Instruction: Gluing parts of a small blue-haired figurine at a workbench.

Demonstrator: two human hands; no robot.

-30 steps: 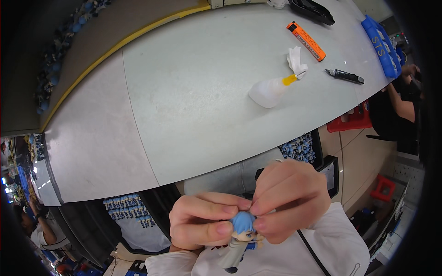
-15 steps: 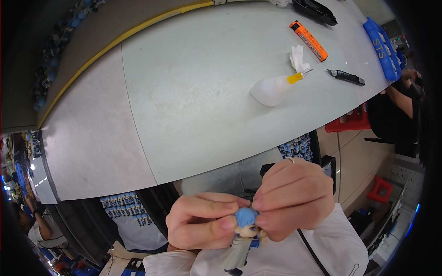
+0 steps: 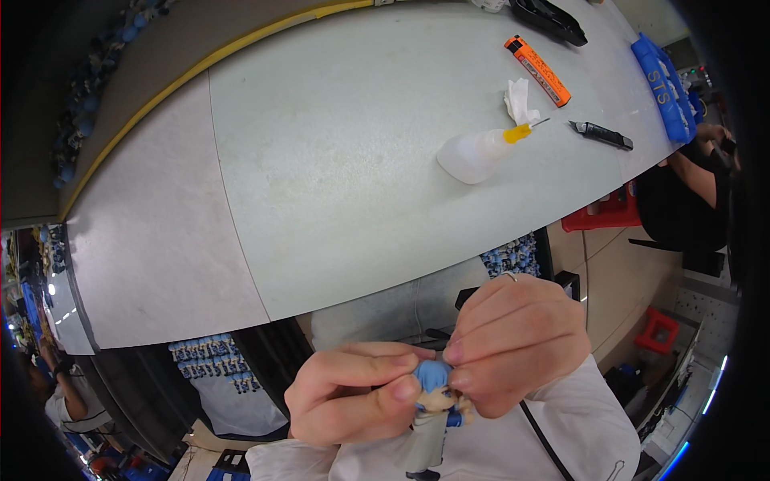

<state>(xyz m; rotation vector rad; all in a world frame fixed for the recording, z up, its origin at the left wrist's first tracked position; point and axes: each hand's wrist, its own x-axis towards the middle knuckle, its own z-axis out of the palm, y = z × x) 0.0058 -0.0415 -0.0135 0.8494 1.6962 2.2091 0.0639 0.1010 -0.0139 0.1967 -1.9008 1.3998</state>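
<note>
One pale table [image 3: 345, 176] spread beyond a white shirt [image 3: 577, 425]; before the shirt, the left hand [image 3: 345, 394] and right hand [image 3: 521, 345] had fingers closed narrowly on a blue-haired doll [image 3: 427, 442], at its head. On the table were a white bottle [image 3: 473, 158], an orange box [image 3: 541, 72], a black knife [image 3: 607, 136] and a crumpled tissue [image 3: 520, 98].

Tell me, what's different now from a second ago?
The blue-haired figurine has tilted more upright, its feet swinging a little to the right. Nothing was grabbed or let go: the left hand and right hand still hold its head. The yellow-tipped bottle, orange box and utility knife stayed on the table.
</note>
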